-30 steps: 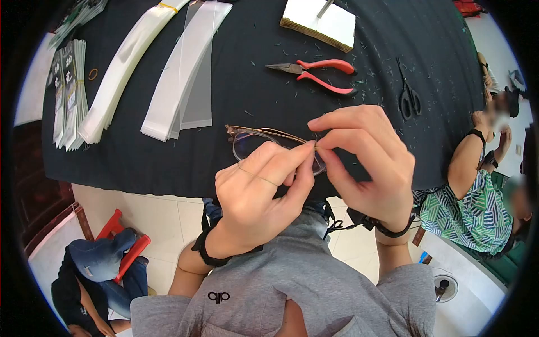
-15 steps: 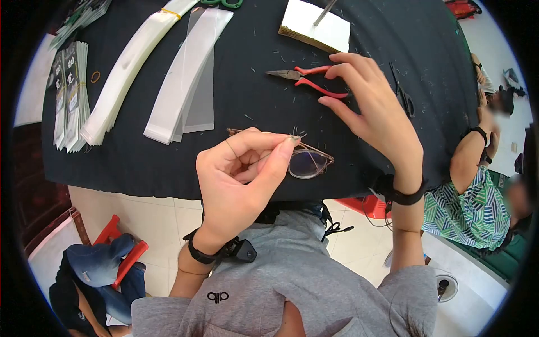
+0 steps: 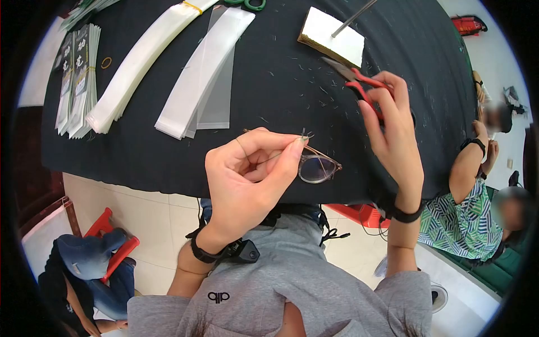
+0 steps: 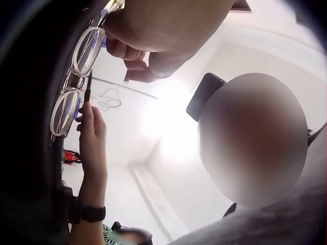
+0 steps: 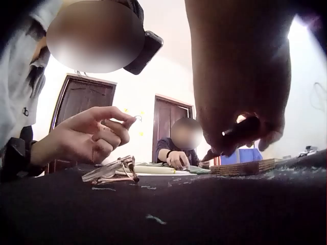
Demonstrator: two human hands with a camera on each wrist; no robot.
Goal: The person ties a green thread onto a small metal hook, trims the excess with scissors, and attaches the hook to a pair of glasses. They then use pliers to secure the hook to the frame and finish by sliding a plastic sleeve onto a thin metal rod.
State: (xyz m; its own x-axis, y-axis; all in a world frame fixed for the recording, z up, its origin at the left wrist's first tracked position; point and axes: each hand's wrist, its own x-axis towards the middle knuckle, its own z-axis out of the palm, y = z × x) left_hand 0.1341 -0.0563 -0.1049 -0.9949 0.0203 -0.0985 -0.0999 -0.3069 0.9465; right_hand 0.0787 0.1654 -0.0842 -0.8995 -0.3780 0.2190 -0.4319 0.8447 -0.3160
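Observation:
In the head view, my left hand [image 3: 247, 177] pinches a small bunch of thin, wire-like strands [image 3: 305, 133] between thumb and index finger, their ends fanning out past the fingertips. What they belong to is hidden in the fingers. A pair of eyeglasses [image 3: 318, 169] lies on the black cloth just beyond, partly covered by that hand. My right hand [image 3: 397, 143] grips red-handled pliers [image 3: 364, 83], lifted over the cloth with the jaws pointing to the far left. In the left wrist view the eyeglasses [image 4: 65, 113] show both lenses.
A white-topped block [image 3: 331, 33] with a metal rod stands at the far side. Clear plastic sleeves [image 3: 205, 73], a banded sleeve bundle [image 3: 143, 59] and printed cards [image 3: 78, 84] lie to the left. Green-handled scissors [image 3: 255, 4] are at the back. Cut bits litter the cloth. Other people sit nearby.
My right hand has left the left fingertips, reached across to the pliers and picked them up, turning them. The left hand keeps its pinch on the strands. The head view has shifted slightly.

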